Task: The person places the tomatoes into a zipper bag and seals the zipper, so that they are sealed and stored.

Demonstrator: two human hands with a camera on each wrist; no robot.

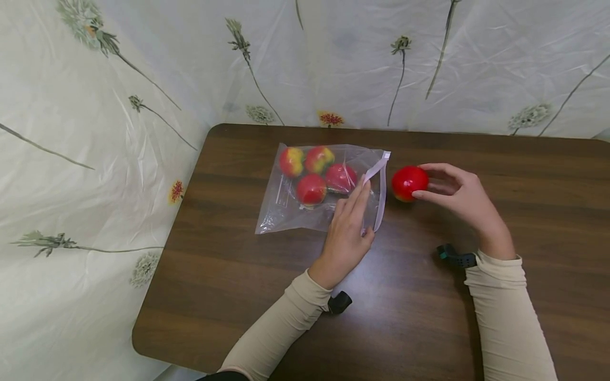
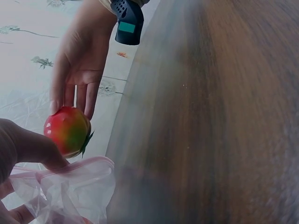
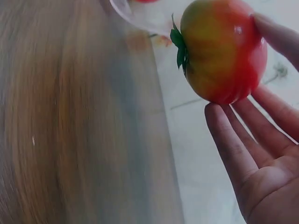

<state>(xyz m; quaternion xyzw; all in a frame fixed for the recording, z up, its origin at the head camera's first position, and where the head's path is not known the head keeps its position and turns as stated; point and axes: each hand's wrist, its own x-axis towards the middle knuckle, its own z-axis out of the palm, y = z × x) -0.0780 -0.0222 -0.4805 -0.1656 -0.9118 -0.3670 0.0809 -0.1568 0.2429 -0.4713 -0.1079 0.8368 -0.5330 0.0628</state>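
A clear zip bag (image 1: 290,214) with a pink zip strip lies on the table, its mouth toward the right. Inside it sit several red-and-yellow tomatoes (image 1: 311,189). My left hand (image 1: 347,233) holds the bag's mouth, and the left wrist view shows its thumb (image 2: 39,147) by the parted pink rim. Just right of the mouth, my right hand (image 1: 459,198) pinches another tomato (image 1: 410,183) between thumb and fingertips. This tomato (image 3: 224,51) is shiny, red and yellow-green, with green leaves turned toward the bag in the right wrist view.
The brown wooden table (image 1: 229,275) has rounded corners at its left side. A pale curtain (image 1: 333,63) with a flower print hangs behind it and along its left. Dark wrist devices (image 1: 340,302) jut out from both sleeves over the tabletop.
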